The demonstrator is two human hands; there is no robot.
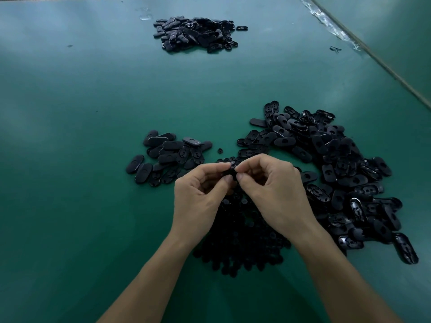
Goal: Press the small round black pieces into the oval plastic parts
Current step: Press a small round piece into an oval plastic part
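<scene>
My left hand (200,194) and my right hand (272,190) meet above the green table, fingertips together. Between them sits a black oval plastic part (229,171), gripped by my left fingers and thumb. My right thumb and forefinger pinch at a small round black piece (232,162) on top of that part. Under my wrists lies a heap of small round black pieces (240,243). A big heap of oval parts (338,164) spreads to the right. A smaller group of oval parts (168,155) lies to the left of my hands.
A third pile of oval parts (198,33) lies far back on the green table (70,136). One loose round piece (220,150) sits just beyond my fingers. A taped seam (331,29) and the table's edge run diagonally at the upper right.
</scene>
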